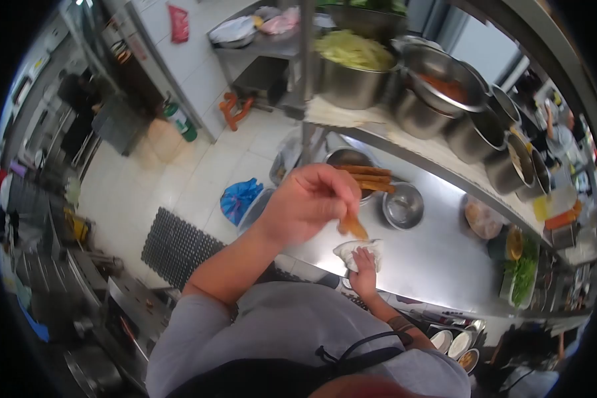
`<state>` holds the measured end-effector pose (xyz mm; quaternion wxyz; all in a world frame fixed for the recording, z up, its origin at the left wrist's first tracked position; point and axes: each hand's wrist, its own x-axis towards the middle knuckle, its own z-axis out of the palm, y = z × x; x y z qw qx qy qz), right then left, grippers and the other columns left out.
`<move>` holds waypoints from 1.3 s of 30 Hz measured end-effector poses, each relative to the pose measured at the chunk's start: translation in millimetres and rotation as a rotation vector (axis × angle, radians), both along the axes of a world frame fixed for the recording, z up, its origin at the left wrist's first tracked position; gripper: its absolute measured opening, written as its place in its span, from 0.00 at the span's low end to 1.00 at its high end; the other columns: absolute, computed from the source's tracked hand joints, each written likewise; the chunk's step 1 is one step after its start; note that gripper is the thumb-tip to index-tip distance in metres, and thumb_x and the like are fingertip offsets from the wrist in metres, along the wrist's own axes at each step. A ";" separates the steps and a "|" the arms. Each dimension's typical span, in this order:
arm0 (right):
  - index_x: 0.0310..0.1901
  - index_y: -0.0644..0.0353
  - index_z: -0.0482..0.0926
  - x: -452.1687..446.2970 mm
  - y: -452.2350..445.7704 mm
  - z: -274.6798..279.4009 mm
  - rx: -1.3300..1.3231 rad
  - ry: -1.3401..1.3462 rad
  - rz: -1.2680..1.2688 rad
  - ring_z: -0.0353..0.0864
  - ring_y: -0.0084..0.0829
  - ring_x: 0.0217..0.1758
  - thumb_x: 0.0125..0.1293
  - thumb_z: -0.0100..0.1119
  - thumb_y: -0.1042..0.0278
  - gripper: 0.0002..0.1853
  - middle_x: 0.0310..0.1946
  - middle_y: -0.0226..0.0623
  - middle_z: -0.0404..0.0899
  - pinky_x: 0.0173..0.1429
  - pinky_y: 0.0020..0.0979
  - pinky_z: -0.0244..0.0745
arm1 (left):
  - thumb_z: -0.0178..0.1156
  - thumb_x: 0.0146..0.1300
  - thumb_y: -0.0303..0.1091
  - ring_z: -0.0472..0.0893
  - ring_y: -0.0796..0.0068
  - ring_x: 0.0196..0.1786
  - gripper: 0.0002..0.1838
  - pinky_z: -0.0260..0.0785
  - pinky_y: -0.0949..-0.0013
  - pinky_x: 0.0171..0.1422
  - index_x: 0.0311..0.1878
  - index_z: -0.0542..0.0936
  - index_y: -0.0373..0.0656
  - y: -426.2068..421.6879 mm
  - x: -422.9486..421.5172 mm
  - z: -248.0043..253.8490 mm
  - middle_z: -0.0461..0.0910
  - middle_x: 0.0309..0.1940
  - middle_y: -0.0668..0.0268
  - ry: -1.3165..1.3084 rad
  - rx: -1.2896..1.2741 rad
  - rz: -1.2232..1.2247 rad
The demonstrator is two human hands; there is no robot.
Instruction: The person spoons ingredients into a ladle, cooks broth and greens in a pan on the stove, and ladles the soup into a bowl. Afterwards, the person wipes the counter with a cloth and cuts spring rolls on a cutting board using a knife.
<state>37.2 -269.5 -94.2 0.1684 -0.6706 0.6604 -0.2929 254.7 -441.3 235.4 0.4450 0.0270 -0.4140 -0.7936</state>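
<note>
My left hand (312, 199) is raised over the table's near left edge, its thumb and fingers pinching a small golden-brown piece of food (353, 227). Lower and to the right, my right hand (363, 263) lies on a crumpled white cloth (347, 252) on the steel table (438, 255), with the fingers stretched out over it. Beyond the left hand, long golden-brown fried dough sticks (371, 178) rest in a metal bowl (341, 156), partly hidden by that hand. An apparently empty steel bowl (403, 207) stands beside them.
A shelf (391, 132) above the table carries several steel pots, one with shredded cabbage (353, 50). A plastic bag (482, 217) and a tray of greens (524, 275) are at the right. A black mat (178, 247) and blue bag (241, 200) are at the left.
</note>
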 end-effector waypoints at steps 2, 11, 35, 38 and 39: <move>0.61 0.63 0.79 8.6 -9.6 -1.0 0.014 0.004 0.002 0.66 0.59 0.76 0.53 0.57 0.79 0.29 0.68 0.54 0.74 0.82 0.58 0.54 | 0.68 0.64 0.22 0.82 0.63 0.38 0.03 0.77 0.65 0.44 0.35 0.84 0.40 16.5 37.2 34.5 0.81 0.37 0.59 0.197 -0.075 -0.166; 0.65 0.68 0.76 86.1 -52.7 -36.9 0.012 0.218 -0.332 0.62 0.59 0.78 0.58 0.57 0.74 0.30 0.71 0.59 0.71 0.82 0.59 0.50 | 0.72 0.64 0.25 0.85 0.60 0.41 0.05 0.79 0.63 0.51 0.43 0.90 0.41 43.4 224.9 74.8 0.84 0.40 0.51 0.437 -0.582 -0.215; 0.65 0.70 0.75 177.3 -119.2 -54.6 0.204 0.631 -0.985 0.68 0.52 0.75 0.64 0.54 0.59 0.31 0.69 0.56 0.73 0.76 0.52 0.62 | 0.60 0.58 0.12 0.85 0.49 0.50 0.17 0.81 0.59 0.54 0.48 0.87 0.36 6.4 521.0 12.5 0.81 0.59 0.50 -0.919 -0.761 1.018; 0.67 0.71 0.74 173.7 -116.7 -60.6 0.206 0.595 -0.987 0.67 0.53 0.75 0.64 0.54 0.59 0.32 0.69 0.57 0.72 0.77 0.52 0.61 | 0.58 0.57 0.14 0.82 0.45 0.58 0.24 0.77 0.53 0.62 0.57 0.84 0.39 -32.5 542.2 -67.9 0.76 0.64 0.51 -1.443 -0.894 0.956; 0.67 0.71 0.74 170.4 -115.1 -60.5 0.200 0.583 -0.992 0.66 0.54 0.76 0.65 0.55 0.59 0.32 0.70 0.58 0.72 0.78 0.52 0.60 | 0.58 0.56 0.15 0.81 0.44 0.61 0.27 0.75 0.51 0.65 0.61 0.82 0.41 -43.6 554.3 -103.7 0.74 0.67 0.51 -1.664 -0.978 0.847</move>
